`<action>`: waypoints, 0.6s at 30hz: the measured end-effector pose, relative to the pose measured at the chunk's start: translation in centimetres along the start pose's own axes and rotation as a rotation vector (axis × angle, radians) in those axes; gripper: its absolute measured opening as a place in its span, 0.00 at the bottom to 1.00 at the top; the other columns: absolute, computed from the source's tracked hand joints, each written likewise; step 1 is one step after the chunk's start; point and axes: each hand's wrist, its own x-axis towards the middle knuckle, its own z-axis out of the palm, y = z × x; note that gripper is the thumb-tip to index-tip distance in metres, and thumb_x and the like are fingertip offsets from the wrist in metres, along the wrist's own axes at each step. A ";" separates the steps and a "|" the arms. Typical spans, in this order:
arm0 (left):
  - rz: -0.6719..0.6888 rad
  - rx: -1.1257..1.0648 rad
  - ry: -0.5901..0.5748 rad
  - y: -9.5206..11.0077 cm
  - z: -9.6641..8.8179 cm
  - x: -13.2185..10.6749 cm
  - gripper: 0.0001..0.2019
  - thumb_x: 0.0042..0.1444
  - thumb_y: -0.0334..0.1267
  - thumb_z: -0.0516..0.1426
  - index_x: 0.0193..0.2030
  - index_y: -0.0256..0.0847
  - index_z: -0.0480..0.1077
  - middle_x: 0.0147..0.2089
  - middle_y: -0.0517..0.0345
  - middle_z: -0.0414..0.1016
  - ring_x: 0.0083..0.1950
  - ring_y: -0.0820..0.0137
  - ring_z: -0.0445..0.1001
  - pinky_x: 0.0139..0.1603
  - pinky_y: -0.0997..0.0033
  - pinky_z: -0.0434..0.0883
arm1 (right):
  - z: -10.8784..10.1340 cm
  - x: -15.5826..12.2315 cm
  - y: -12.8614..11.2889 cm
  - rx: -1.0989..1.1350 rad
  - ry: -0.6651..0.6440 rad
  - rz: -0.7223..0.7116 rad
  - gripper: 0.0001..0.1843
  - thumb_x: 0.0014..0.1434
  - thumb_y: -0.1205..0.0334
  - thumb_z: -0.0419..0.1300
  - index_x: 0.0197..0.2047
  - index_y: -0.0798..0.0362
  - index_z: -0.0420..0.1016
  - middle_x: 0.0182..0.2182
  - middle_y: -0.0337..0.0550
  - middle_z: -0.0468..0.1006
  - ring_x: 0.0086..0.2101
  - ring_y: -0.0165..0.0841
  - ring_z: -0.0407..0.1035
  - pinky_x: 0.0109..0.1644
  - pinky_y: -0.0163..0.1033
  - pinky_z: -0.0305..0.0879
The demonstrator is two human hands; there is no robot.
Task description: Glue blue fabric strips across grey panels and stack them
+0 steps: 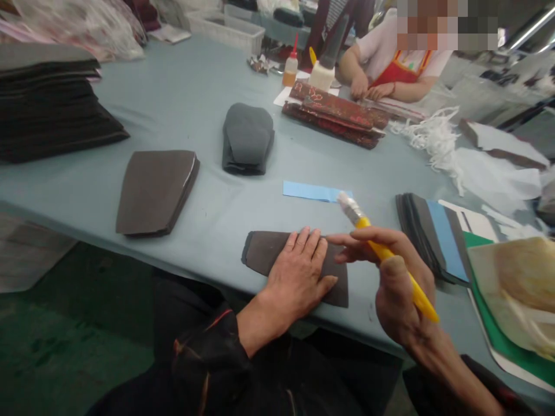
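My left hand (299, 268) lies flat on a dark brown cut panel (264, 247) near the table's front edge, fingers stretched out. A yellow-handled paintbrush (385, 254) is gripped in my right hand (399, 283), its pale bristles pointing up and to the left. Those fingers reach over the panel's right part; whether they touch it I cannot tell. Just behind the bristles lies a light blue strip (306, 190). A stack of brown panels (156, 190) sits to the left, and a folded dark grey stack (248, 138) stands further back.
Dark sheets (47, 110) are piled at far left. On the right are dark pieces with a blue band (446, 240) and a glue-stained container (511, 289) on a green board (477, 240). Red patterned pieces (333, 112) and a red-tipped bottle (290, 69) lie before a co-worker (399, 69).
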 end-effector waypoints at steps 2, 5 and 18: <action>0.008 0.000 0.020 0.1 0.4 0.0 0.34 0.75 0.58 0.53 0.77 0.33 0.64 0.77 0.41 0.70 0.78 0.49 0.67 0.79 0.47 0.66 | 2.1 0.2 -0.9 0.208 0.016 0.103 0.24 0.79 0.37 0.51 0.57 0.46 0.78 0.38 0.42 0.86 0.32 0.35 0.78 0.40 0.43 0.76; 0.011 0.008 0.052 0.4 1.0 -0.2 0.30 0.76 0.52 0.53 0.76 0.35 0.65 0.74 0.41 0.73 0.75 0.50 0.71 0.77 0.47 0.69 | 4.7 0.8 -1.3 0.348 -0.023 0.223 0.26 0.77 0.37 0.53 0.48 0.47 0.81 0.31 0.39 0.81 0.31 0.35 0.75 0.38 0.42 0.74; 0.044 -0.041 -0.038 1.0 -0.8 -0.8 0.34 0.71 0.32 0.54 0.83 0.50 0.56 0.76 0.48 0.71 0.77 0.49 0.67 0.78 0.43 0.67 | 8.6 2.1 -0.5 0.254 0.028 0.395 0.24 0.71 0.45 0.64 0.26 0.47 0.70 0.16 0.32 0.69 0.22 0.31 0.66 0.36 0.40 0.71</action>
